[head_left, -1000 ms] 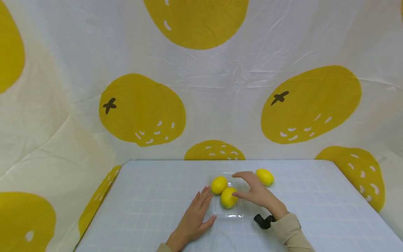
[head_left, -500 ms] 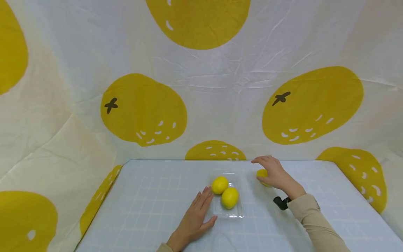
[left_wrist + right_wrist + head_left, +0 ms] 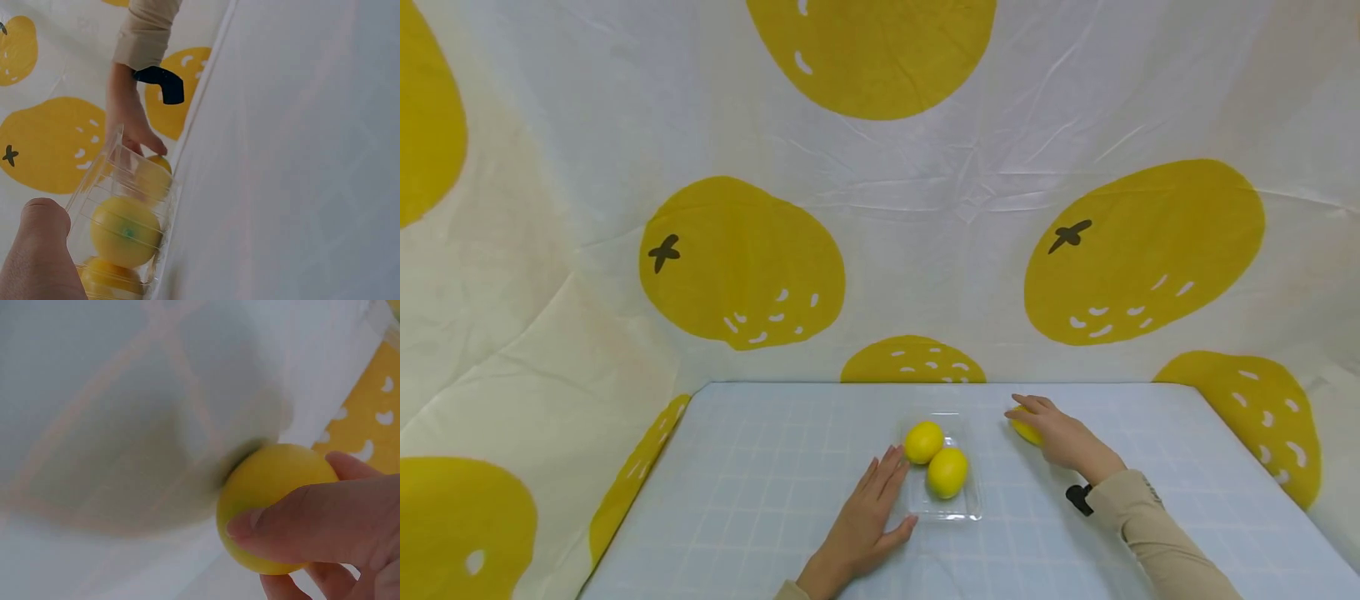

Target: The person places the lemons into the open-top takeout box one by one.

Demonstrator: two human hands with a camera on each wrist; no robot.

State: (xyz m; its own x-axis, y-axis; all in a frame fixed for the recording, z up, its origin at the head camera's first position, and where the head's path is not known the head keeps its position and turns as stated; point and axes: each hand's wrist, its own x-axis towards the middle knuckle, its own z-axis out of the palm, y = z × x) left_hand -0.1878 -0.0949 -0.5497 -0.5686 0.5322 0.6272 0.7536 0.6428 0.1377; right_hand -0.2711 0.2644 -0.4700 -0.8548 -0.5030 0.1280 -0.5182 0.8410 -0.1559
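Observation:
At the back right of the table, my right hand (image 3: 1066, 439) grips a yellow lemon (image 3: 1024, 428). The right wrist view shows the thumb pressed on the near side of this lemon (image 3: 278, 472) and fingers curled behind it. A clear plastic tray (image 3: 961, 510) stands left of that hand, holding two lemons, one farther back (image 3: 923, 442) and one nearer (image 3: 947, 472). My left hand (image 3: 863, 521) lies with straight fingers along the tray's left side, fingertips right at its wall. Its thumb (image 3: 45, 234) shows beside the tray wall in the left wrist view.
A pale blue checked cloth (image 3: 760, 467) covers the table. Behind it hangs a white curtain (image 3: 932, 275) printed with large yellow fruit. A black strap-mounted piece (image 3: 1079, 499) sits at the right wrist, below the beige sleeve (image 3: 1138, 512).
My right hand has moved from over the tray rightward to the lemon outside it, then lowered and closed its fingers round that lemon. The left hand and the tray have stayed in place.

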